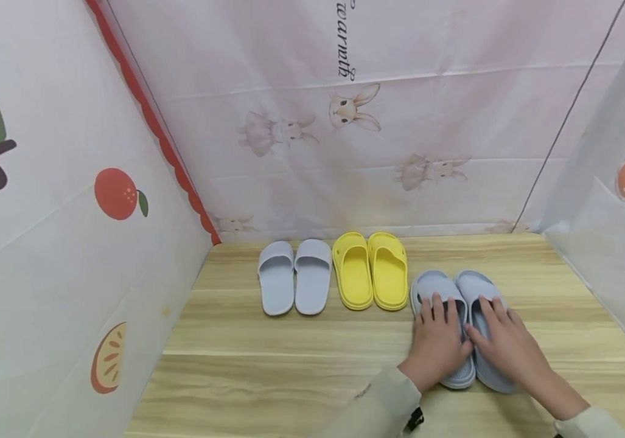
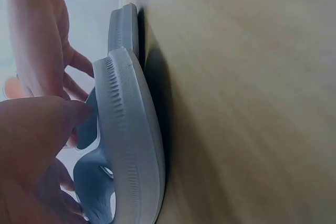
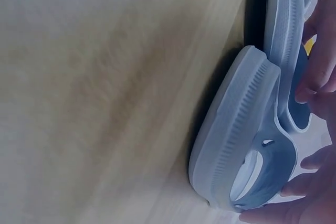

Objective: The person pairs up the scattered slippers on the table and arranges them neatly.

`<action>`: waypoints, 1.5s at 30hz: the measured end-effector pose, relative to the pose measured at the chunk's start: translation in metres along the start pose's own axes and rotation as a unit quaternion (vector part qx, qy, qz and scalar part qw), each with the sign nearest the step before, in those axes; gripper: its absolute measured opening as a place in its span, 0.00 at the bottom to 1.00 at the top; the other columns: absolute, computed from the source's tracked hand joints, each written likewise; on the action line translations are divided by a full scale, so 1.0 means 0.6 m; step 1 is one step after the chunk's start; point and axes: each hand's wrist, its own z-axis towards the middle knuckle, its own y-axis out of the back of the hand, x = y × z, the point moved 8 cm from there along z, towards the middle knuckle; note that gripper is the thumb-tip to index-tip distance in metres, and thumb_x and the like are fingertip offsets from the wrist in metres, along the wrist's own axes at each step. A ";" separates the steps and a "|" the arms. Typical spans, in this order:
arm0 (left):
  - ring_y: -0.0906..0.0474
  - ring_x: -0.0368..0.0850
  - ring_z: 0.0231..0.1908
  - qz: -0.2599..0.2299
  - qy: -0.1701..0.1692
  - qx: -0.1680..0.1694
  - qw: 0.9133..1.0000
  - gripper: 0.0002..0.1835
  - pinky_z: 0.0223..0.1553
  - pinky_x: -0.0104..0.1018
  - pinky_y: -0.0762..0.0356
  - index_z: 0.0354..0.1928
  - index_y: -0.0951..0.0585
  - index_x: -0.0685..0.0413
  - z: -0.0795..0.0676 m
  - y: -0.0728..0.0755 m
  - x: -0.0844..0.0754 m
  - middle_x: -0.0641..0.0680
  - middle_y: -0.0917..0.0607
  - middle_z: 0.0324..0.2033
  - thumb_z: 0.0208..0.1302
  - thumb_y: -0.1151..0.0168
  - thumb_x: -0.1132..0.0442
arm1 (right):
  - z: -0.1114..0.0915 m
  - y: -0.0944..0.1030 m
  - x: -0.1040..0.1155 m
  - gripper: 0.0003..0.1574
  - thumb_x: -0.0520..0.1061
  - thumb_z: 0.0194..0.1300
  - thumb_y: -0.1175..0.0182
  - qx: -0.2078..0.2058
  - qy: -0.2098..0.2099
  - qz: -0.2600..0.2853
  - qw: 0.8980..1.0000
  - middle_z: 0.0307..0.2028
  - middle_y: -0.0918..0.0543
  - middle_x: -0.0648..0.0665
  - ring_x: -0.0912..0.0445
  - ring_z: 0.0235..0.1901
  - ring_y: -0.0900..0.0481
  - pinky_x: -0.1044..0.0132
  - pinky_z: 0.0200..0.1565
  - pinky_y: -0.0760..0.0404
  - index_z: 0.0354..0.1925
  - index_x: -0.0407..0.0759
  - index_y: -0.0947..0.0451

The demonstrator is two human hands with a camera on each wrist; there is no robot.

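Two grey-blue slide slippers lie side by side at the right, straps pointing away from me. Over the left slipper (image 1: 459, 378) is my left hand (image 1: 437, 344), fingers reaching forward to its strap (image 1: 434, 282) and thumb towards the inner edge. My right hand (image 1: 509, 348) lies over the right slipper (image 1: 492, 375), its fingertips at the strap's rear edge. Both hands have relaxed, spread fingers. In the left wrist view, the thumb (image 2: 79, 113) meets the slipper's upper edge. The right wrist view shows fingertips (image 3: 254, 216) right at the strap.
Further left, a yellow slipper pair (image 1: 369, 277) and a light grey pair (image 1: 294, 283) stand in line near the back wall. Printed cloth walls (image 1: 301, 201) enclose the wood-grain surface (image 1: 268, 377) at the back and both sides.
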 end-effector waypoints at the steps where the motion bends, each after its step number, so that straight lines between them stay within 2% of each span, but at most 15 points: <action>1: 0.40 0.59 0.73 0.003 0.001 0.000 1.000 0.43 0.67 0.49 0.31 0.78 0.40 0.48 0.004 0.000 -0.001 0.59 0.39 0.75 0.70 0.52 0.31 | 0.003 0.000 -0.001 0.48 0.60 0.74 0.44 0.001 0.002 0.001 1.000 0.66 0.41 0.13 0.18 0.61 0.39 0.25 0.59 0.38 0.71 0.24 0.41; 7: 0.40 0.58 0.74 0.008 0.012 0.017 1.000 0.44 0.68 0.49 0.32 0.78 0.42 0.47 0.030 -0.010 0.003 0.58 0.39 0.76 0.69 0.50 0.31 | 0.026 -0.003 -0.005 0.47 0.58 0.73 0.43 -0.006 0.020 -0.005 1.000 0.65 0.41 0.11 0.21 0.64 0.39 0.31 0.63 0.41 0.70 0.22 0.42; 17: 0.42 0.57 0.75 0.030 0.019 0.029 0.999 0.45 0.69 0.48 0.34 0.79 0.45 0.46 0.075 -0.019 0.015 0.57 0.41 0.76 0.69 0.52 0.29 | 0.068 -0.006 -0.010 0.47 0.56 0.74 0.45 0.017 0.019 -0.016 1.000 0.67 0.44 0.12 0.21 0.66 0.42 0.31 0.64 0.42 0.72 0.21 0.45; 22: 0.44 0.55 0.75 0.032 0.033 0.041 0.998 0.45 0.70 0.46 0.35 0.80 0.46 0.45 0.094 -0.026 0.026 0.56 0.42 0.77 0.69 0.52 0.29 | 0.087 -0.013 -0.014 0.49 0.57 0.75 0.47 0.034 0.014 -0.017 0.999 0.69 0.47 0.13 0.22 0.68 0.44 0.31 0.66 0.44 0.74 0.24 0.50; 32: 0.45 0.52 0.76 0.038 0.041 0.053 0.997 0.46 0.70 0.45 0.35 0.80 0.47 0.43 0.122 -0.028 0.034 0.54 0.43 0.77 0.69 0.53 0.28 | 0.117 -0.019 -0.028 0.50 0.57 0.75 0.49 0.057 -0.003 -0.007 0.998 0.70 0.51 0.13 0.19 0.67 0.48 0.28 0.65 0.45 0.76 0.26 0.55; 37: 0.48 0.52 0.77 0.035 0.041 0.070 0.996 0.46 0.71 0.44 0.37 0.81 0.50 0.42 0.136 -0.033 0.041 0.53 0.46 0.79 0.69 0.54 0.29 | 0.133 -0.028 -0.030 0.49 0.56 0.76 0.50 0.066 -0.004 -0.015 0.998 0.71 0.52 0.13 0.21 0.69 0.51 0.28 0.66 0.47 0.76 0.25 0.55; 45: 0.51 0.51 0.78 0.033 0.046 0.091 0.994 0.44 0.73 0.43 0.40 0.81 0.52 0.40 0.156 -0.043 0.046 0.52 0.49 0.79 0.71 0.55 0.30 | 0.152 -0.028 -0.034 0.48 0.54 0.76 0.50 0.064 -0.015 -0.022 0.998 0.71 0.52 0.13 0.20 0.68 0.50 0.27 0.66 0.45 0.76 0.25 0.55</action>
